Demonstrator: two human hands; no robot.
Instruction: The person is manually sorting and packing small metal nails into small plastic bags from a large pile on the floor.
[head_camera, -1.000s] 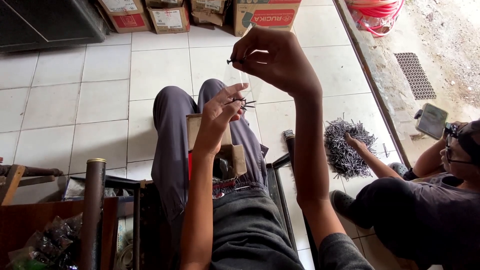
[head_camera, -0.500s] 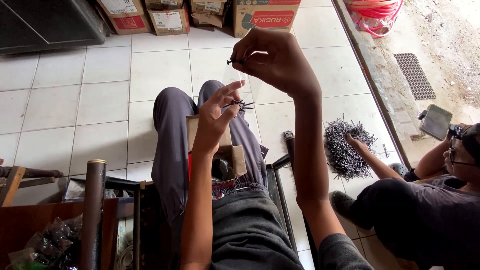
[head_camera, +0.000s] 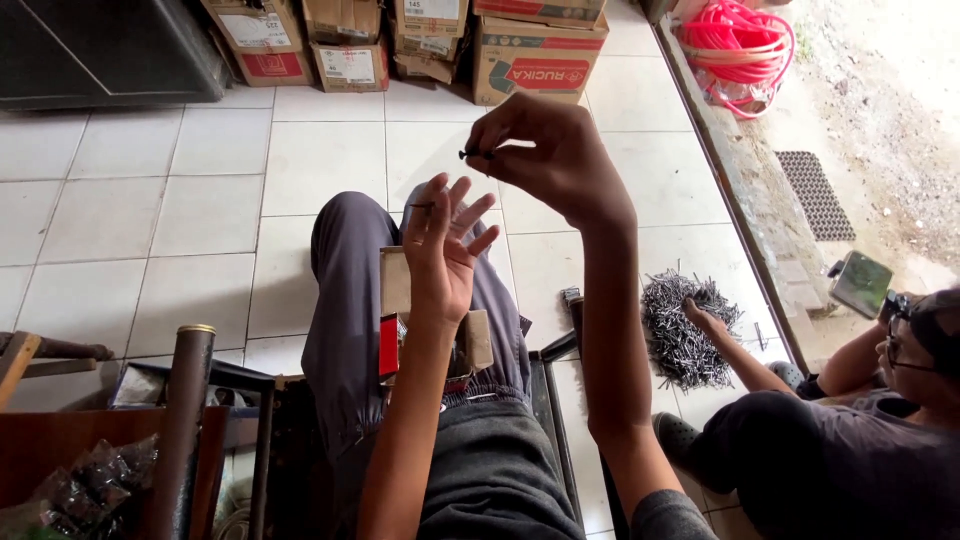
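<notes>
My right hand (head_camera: 555, 150) is raised in front of me and pinches a small dark screw (head_camera: 475, 154) between thumb and fingertips. Just below and left of it, my left hand (head_camera: 447, 245) is up with the fingers spread, and a thin dark nail or screw (head_camera: 422, 206) is held at the thumb and forefinger. A small open cardboard box (head_camera: 396, 300) with a red side rests on my lap between my grey-trousered legs, right under the left wrist.
A heap of grey nails (head_camera: 685, 325) lies on the white tiled floor at right, with another seated person's hand (head_camera: 700, 318) on it. Cardboard cartons (head_camera: 345, 45) line the far wall. A pink hose coil (head_camera: 735, 40) is at top right. A rusty pipe (head_camera: 180, 420) stands at left.
My left hand has opened its fingers wider and sits slightly lower. The right hand stays raised with its small screw. The other person's hand remains on the nail heap.
</notes>
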